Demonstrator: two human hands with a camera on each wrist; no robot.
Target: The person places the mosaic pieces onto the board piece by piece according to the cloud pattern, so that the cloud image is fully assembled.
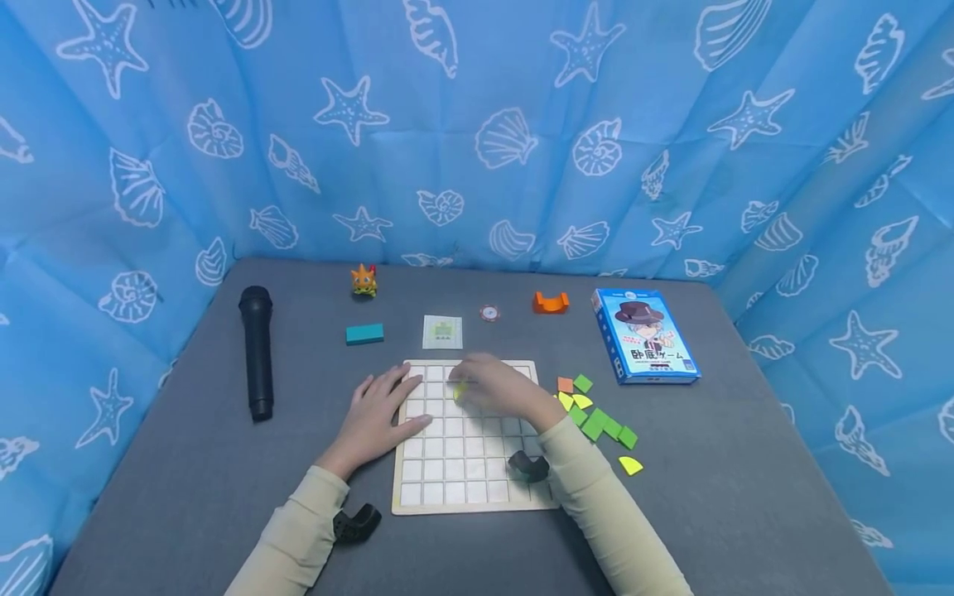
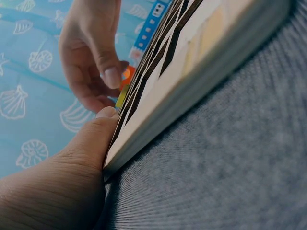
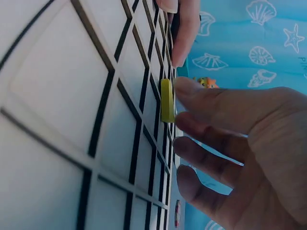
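- Seeing white grid board (image 1: 455, 470), lower middle of the frame.
- Spreading flat left hand (image 1: 376, 418) on board, probably for steadying.
- Bending right hand (image 1: 498, 386) just below centre; cannot tell if pinching.
- Seeing yellow piece (image 3: 167, 101) there, by fingertips.

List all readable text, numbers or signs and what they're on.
"卧底ゲーム": on the game box
"UNDERCOVER GAME", apparently: smaller line beneath it; the box's other print is too small to read
White packet: print too small
Chip: centre mark too small
Curtain: lettering at the right wrist view's right edge, cut off and blurred
Grid board, yellow piece: none visible
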